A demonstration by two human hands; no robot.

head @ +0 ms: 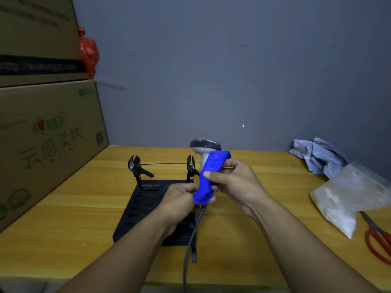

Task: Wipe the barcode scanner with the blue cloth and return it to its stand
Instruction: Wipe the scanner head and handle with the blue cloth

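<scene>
The barcode scanner (204, 147), white with a dark head, is held upright above the table in front of me. The blue cloth (211, 174) is wrapped along its handle, hiding most of it. My right hand (234, 182) grips the cloth against the handle from the right. My left hand (179, 199) holds the scanner's lower end, where its dark cable (190, 242) hangs down toward me. The black stand (139, 210), a perforated base with two clamp posts and a thin wire between them, sits on the table just behind and under my hands.
Stacked cardboard boxes (46, 134) line the left side, with a red plastic bag (88, 49) behind them. At the right lie a crumpled grey cloth (319, 157), a clear bag of white powder (342, 197) and red-handled scissors (378, 240). A grey wall stands behind the wooden table (74, 208).
</scene>
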